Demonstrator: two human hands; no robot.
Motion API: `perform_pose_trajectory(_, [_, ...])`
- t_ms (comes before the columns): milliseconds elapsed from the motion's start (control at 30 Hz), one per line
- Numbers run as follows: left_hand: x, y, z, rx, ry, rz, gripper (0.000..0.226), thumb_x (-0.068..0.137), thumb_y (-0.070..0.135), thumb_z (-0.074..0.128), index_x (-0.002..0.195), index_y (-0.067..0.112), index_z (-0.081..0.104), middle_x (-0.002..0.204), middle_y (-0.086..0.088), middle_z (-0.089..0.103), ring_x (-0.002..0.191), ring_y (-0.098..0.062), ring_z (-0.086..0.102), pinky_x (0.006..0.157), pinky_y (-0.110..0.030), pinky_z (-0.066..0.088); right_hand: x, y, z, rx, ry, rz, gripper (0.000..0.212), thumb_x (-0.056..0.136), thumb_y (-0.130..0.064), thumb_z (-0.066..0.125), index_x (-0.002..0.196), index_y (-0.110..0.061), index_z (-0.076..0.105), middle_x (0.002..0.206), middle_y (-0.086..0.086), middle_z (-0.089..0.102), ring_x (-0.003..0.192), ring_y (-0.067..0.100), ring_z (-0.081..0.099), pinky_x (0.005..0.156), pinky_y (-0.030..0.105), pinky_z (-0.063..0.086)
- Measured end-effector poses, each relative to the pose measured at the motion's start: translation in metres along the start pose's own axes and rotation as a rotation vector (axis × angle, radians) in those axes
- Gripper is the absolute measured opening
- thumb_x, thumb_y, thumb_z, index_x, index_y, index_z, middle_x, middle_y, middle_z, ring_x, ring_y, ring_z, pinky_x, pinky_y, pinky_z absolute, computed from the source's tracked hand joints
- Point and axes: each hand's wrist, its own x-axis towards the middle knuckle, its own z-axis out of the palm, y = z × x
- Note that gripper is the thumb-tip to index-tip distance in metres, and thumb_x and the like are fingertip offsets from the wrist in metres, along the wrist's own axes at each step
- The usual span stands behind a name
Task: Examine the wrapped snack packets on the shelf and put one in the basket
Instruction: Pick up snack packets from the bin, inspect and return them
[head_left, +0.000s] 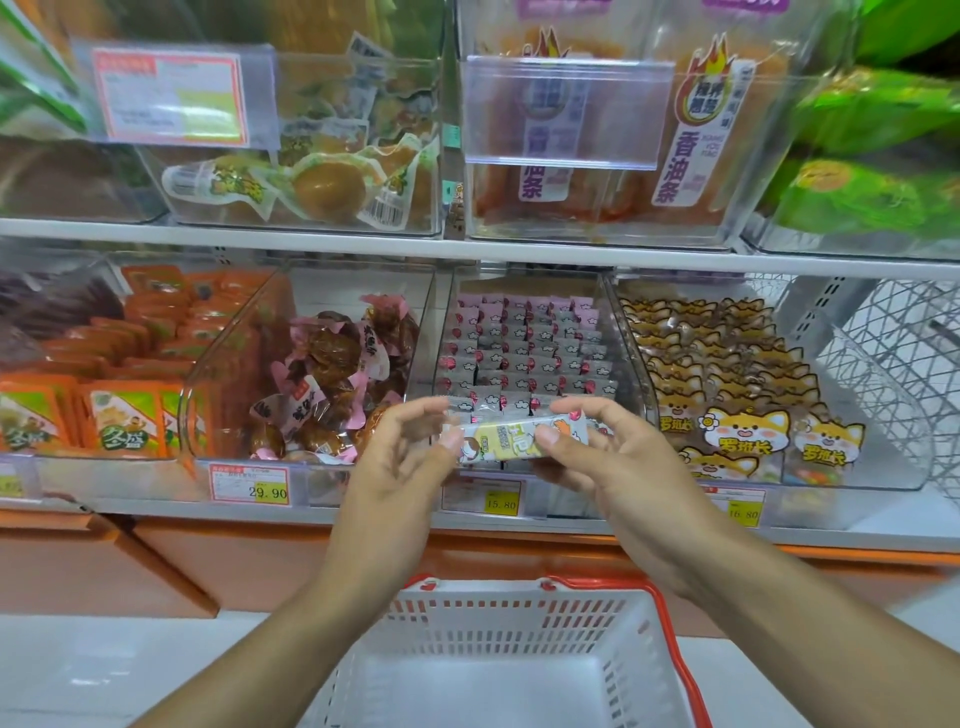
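Packet (519, 435) in hand: a pale yellow wrapped snack bar w/ cartoon print, held level in front of the clear bin of small pink-and-grey packets (519, 353) on the lower shelf (156, 512), above the basket. Right hand (613, 462) pinches its right half, thumb on the front face, fingers curled behind. Left hand (400, 457) pinches the left end at thumb tip and forefinger; remaining fingers loosely spread, not on the wrapper.

Step looks like the examine phase, w/ the drop not yet begun. To do it well: keep the grip light so the wrapper isn't crushed, turn it end over end betw. both hands to read front and back, and check the seams and the print. Text is too blurred to read from here.

White basket w/ red handles (519, 613) sits directly below the hands and looks empty. Best guess for the next move: free the left hand first, lower w/ the right, and let go low over the middle of the basket rather than tossing.
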Motion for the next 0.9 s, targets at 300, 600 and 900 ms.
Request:
perform_pose_trajectory(300, [-0.002, 0.002, -0.002, 0.155, -0.031, 0.143, 0.026, 0.082, 0.043, 0.072, 0.108, 0.042, 0.072, 0.103, 0.012, 0.075, 0.096, -0.013, 0.069, 0.079, -0.023, 0.057, 0.000, -0.004, -0.001, -0.038, -0.070, -0.017, 0.052, 0.073, -0.034, 0.082, 0.121, -0.018, 0.068, 0.120, 0.010, 0.073, 0.101, 0.023, 0.074, 0.086, 0.033, 0.060])
perform_pose_trajectory(600, [0.001, 0.006, 0.002, 0.003, -0.070, -0.142, 0.042, 0.077, 0.067, 0.061, 0.100, 0.035, 0.078, 0.101, 0.007, 0.078, 0.096, -0.013, 0.074, 0.084, -0.029, 0.058, -0.001, 0.001, 0.002, -0.423, -0.077, -0.265, 0.036, 0.083, -0.009, 0.082, 0.103, -0.036, 0.071, 0.103, -0.010, 0.076, 0.093, 0.037, 0.070, 0.083, 0.051, 0.060])
perform_pose_trajectory(900, [0.002, 0.010, -0.001, -0.113, -0.037, -0.172, 0.039, 0.067, 0.056, 0.077, 0.099, 0.034, 0.077, 0.103, 0.002, 0.079, 0.097, -0.013, 0.074, 0.085, -0.028, 0.061, 0.000, -0.009, -0.005, -0.458, -0.145, -0.259, 0.049, 0.081, -0.004, 0.082, 0.110, -0.040, 0.067, 0.113, -0.012, 0.073, 0.097, 0.025, 0.073, 0.085, 0.041, 0.062])
